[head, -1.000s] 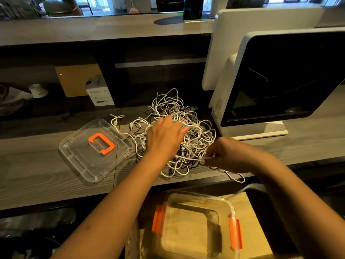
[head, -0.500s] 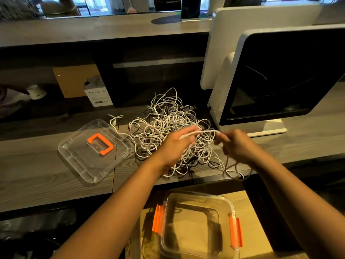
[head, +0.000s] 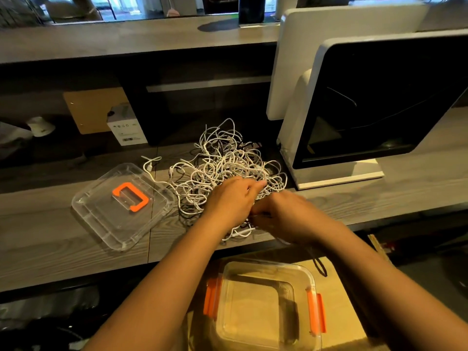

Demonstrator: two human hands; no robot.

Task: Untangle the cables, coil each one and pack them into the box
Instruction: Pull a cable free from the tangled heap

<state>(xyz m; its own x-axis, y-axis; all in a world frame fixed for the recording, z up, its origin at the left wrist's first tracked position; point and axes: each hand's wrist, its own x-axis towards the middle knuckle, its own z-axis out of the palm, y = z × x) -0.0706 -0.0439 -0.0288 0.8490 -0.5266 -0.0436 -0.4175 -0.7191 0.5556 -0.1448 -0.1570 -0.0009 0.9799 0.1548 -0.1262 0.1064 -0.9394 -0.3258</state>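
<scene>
Our left grip rests on the cable tangle on the tabletop, hold unclear; our blurred right grip pinches strands at its near edge; the clear box sits below.

Matt grey wood-grain counter, clear glossy plastic lid and box with 2 orange clips, smooth white-sheathed cables, glossy black screen.

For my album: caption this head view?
Left hand and right hand work at the tangled cables, clear box open below.
</scene>
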